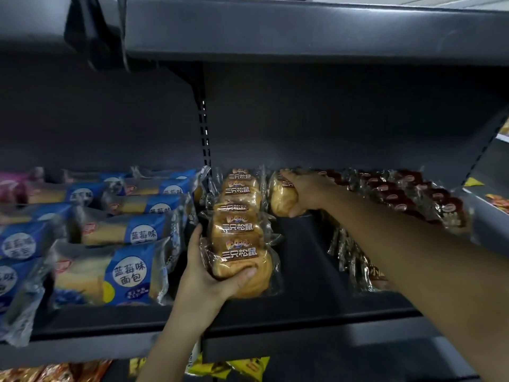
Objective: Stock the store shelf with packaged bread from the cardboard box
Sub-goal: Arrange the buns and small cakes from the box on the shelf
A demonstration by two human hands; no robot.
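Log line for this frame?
left hand: grips front bun pack | right hand: holds rear bun pack | shelf: part bare

We see only our two forearms and hands, all of it bare, with no cloth on either arm from the edge of the view to the fingertips. Our left hand [207, 272] ends a slim forearm with a narrow wrist. Our right hand [305, 192] ends a forearm that looks far broader in this wide view. Our left thumbnail looks short and plain; finer detail is blurred.
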